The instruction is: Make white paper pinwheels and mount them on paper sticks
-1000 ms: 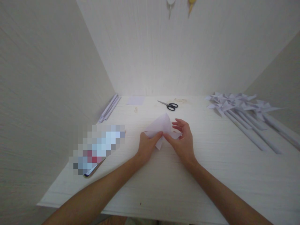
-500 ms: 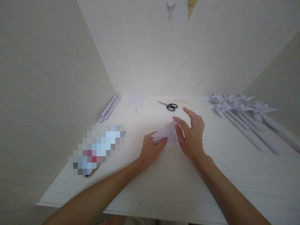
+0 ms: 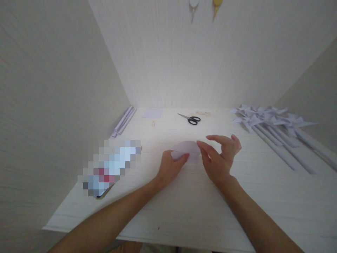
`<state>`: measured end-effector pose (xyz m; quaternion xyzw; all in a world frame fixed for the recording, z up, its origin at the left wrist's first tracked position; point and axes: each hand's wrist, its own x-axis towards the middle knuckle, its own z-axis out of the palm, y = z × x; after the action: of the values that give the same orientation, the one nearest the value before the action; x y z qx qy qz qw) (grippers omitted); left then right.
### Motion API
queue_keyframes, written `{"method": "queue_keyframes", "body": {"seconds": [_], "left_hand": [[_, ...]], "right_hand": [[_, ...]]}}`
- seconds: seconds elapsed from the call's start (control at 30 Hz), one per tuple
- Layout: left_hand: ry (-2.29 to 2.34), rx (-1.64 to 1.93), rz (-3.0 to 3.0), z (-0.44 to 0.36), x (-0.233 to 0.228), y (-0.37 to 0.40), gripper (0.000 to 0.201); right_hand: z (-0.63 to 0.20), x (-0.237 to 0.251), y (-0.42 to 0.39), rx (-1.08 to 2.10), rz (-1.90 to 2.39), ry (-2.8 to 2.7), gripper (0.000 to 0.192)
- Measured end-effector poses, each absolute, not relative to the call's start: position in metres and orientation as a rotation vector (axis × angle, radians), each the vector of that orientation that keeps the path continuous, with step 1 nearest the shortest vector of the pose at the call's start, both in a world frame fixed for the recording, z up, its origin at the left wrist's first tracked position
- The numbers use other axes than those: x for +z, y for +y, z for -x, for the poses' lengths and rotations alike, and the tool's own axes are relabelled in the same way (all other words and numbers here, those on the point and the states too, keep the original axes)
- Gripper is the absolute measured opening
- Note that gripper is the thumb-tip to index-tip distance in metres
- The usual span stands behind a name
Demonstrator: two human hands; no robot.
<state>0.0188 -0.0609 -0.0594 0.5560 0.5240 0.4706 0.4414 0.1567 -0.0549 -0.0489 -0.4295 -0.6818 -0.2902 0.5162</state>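
Pale paper sheet [image 3: 185, 149] lying mid-bench, bowed over into a soft loop w/ the curve up, prob so the edges line up before any crease goes in. Left hand [image 3: 172, 167] pinching the near-left corner, thumb on top, pinning it down to the bench [image 3: 237, 207]. Right hand [image 3: 219, 158] w/ fingers spread and loose, fingertip just touching the sheet's right end, not gripping anything. Scissors [image 3: 191, 118] parked at the back, out of the way. Finished paper pinwheels [image 3: 273, 128] lined up far right, rolled paper sticks [image 3: 123, 122] along the left wall, small spare square [image 3: 153, 112] near the back.
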Motion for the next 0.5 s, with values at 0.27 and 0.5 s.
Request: {"method": "queue_keyframes", "body": {"seconds": [0.27,0.5], "left_hand": [[1.330,1.185,-1.320,-0.0174,-0.0604,-0.0579,0.018],[1.289,1.272,-1.243,-0.0165,-0.0657,-0.0511,0.020]], "right_hand": [[-0.1554,-0.0529,-0.0560,-0.634,0.952,-1.813,0.012],[-0.1557,-0.0575,-0.0549,-0.532,0.874,-2.047,0.018]]}}
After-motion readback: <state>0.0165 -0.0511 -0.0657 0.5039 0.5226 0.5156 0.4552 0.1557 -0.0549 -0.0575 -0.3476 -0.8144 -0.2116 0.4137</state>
